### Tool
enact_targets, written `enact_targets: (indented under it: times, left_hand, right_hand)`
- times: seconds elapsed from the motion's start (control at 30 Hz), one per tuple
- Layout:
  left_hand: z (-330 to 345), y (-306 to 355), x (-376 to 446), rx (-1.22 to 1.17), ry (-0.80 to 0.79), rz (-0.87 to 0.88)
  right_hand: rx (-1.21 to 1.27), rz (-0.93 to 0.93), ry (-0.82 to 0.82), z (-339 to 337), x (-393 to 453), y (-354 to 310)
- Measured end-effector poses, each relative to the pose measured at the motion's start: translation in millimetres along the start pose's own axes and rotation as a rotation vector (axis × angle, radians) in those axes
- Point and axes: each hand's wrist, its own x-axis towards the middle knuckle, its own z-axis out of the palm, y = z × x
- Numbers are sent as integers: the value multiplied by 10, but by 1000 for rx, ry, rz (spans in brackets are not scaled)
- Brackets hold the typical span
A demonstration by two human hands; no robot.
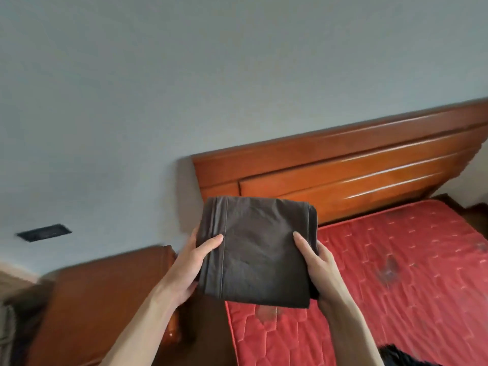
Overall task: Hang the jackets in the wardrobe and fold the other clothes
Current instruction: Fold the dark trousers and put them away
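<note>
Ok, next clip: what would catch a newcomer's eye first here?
The folded dark brown garment held up mid-frame, with the left hand and right hand gripping its sides. Behind and to the right lies the red quilted mattress, below a glossy orange wooden headboard.

Dark brown folded garment (254, 250), red quilted mattress (396, 260), glossy orange-brown headboard (343, 170), grey wall (158, 75).

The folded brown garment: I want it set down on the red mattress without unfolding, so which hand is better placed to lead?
Right, probably. The right hand grips the folded brown garment on the side over the red mattress; the left hand grips the side over the bedside cabinet.
</note>
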Motion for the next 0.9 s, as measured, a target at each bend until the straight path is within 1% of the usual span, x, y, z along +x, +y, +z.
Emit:
enact_targets:
  times: [0.2, 0.33, 0.47, 0.53, 0.63, 0.67, 0.77, 0.9]
  left_hand:
    - [-954, 259, -602, -73, 284, 47]
    - [-1616, 358, -1063, -105, 466, 92]
    - [-2244, 410, -1476, -167, 606, 143]
    - [-2537, 412, -1667, -209, 668, 175]
    - [-2988, 377, -1946, -271, 784, 245]
    - [-3130, 362, -2045, -299, 825, 261]
    - [-3507, 307, -2351, -355, 885, 285]
    - [-4003, 237, -2756, -357, 990, 309]
  right_hand:
    - [-62, 30, -278, 1156, 145, -127]
    - [-135, 28, -422, 2028, 111, -103]
    - [-224, 30, -569, 2876, -4, -39]
    - [-245, 77, -640, 3206, -37, 21]
    - [-267, 197, -861, 3666, -124, 156]
    - [-287, 203, -912, 3836, -166, 222]
    - [-313, 157, -935, 4408, -297, 479]
    - [-335, 68, -973, 5143, -543, 778]
